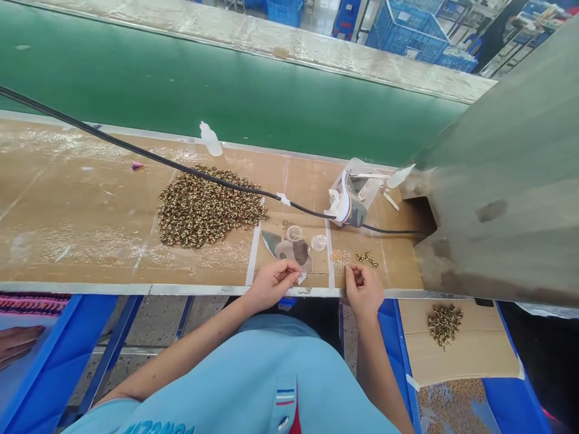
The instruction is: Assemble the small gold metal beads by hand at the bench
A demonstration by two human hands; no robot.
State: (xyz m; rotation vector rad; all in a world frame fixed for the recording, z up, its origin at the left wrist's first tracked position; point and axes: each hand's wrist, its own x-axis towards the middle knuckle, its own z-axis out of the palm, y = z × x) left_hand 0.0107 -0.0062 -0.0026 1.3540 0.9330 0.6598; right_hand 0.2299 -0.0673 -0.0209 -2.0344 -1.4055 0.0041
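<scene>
My left hand is closed in a pinch at the table's front edge, over a camouflage-patterned cloth piece. Whatever its fingertips hold is too small to make out. Curled closed, my right hand rests at the edge beside small copper-coloured pieces and a few brass-coloured metal parts. Its fingers hide anything between them. Two small clear round dishes, one on the left and one on the right, stand behind my hands. A large heap of brass-coloured metal parts lies to the left.
A black cable crosses the cardboard-covered table to a clear plastic box. White bottles lie at the back left and right. A metal housing stands right; a green belt runs behind. Another person's hand shows at left.
</scene>
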